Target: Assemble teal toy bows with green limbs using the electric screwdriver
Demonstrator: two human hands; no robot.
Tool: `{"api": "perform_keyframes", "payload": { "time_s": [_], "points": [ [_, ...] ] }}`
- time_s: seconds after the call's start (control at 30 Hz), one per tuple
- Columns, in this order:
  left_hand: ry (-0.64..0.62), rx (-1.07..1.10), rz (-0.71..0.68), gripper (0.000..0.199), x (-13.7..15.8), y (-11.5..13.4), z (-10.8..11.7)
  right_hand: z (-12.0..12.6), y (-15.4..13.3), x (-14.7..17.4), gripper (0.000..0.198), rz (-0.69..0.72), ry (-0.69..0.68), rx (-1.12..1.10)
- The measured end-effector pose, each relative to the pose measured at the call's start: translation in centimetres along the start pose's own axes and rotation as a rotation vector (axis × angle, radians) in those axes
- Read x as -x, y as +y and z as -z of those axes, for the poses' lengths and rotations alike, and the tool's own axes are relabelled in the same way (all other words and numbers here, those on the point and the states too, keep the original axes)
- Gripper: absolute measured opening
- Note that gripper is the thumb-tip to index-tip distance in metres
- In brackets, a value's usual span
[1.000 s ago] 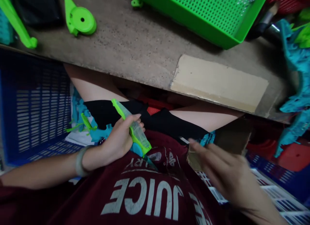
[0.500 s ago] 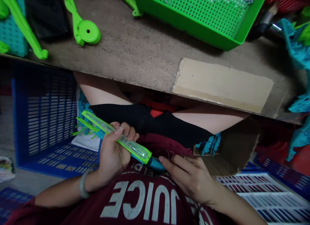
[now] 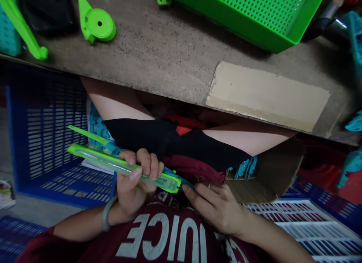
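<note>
Below the table's near edge, the left hand grips a lime-and-teal plastic piece with a clear face: thumb across that face, fingers curled over its upper edge, ends jutting past both sides. The right hand's fingertips are at its teal end; pinching or merely touching, I cannot tell. At the table's edge lies a cardboard strip; farther across the table, a green perforated basket.

Taking the middle of our speckled brown tabletop as the clock's centre, we see a green perforated basket at two o'clock, flat cardboard between three and four, a round-ended green part towards ten and a flat black object past it.
</note>
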State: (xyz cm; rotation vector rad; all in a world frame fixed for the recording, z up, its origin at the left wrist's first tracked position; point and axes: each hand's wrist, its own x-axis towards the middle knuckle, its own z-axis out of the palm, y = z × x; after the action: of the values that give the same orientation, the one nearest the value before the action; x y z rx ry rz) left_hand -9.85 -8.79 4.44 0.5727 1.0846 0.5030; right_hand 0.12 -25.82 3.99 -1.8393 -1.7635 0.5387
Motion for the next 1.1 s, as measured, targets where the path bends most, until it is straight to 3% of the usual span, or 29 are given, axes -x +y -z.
{"api": "perform_keyframes", "payload": {
  "time_s": [0.2,0.4,0.5,0.67,0.8,1.1],
  "points": [
    [-0.03,-0.029,0.001,0.055,0.0,-0.3,0.2,-1.0,0.0,-0.7,0.025,-0.024,0.084,0.072],
    [-0.056,-0.015,-0.005,0.054,-0.3,-0.6,0.6,-1.2,-0.1,-0.8,0.024,-0.021,0.038,0.069],
    [-0.145,0.028,-0.071,0.045,-0.7,-1.4,1.4,-1.1,-0.5,-0.8,0.021,-0.047,0.002,0.091],
    [-0.254,0.055,-0.161,0.03,-0.9,-2.1,2.4,-1.2,-0.8,-0.8,0.017,0.026,0.039,0.171],
    [-0.236,0.047,-0.155,0.029,-0.8,-1.9,2.5,-1.6,-1.1,-0.7,0.027,-0.123,0.003,0.022],
    [-0.206,0.019,-0.151,0.038,-0.9,-2.1,2.5,-3.1,-1.5,0.3,0.028,-0.254,0.036,-0.132]
  ]
}}
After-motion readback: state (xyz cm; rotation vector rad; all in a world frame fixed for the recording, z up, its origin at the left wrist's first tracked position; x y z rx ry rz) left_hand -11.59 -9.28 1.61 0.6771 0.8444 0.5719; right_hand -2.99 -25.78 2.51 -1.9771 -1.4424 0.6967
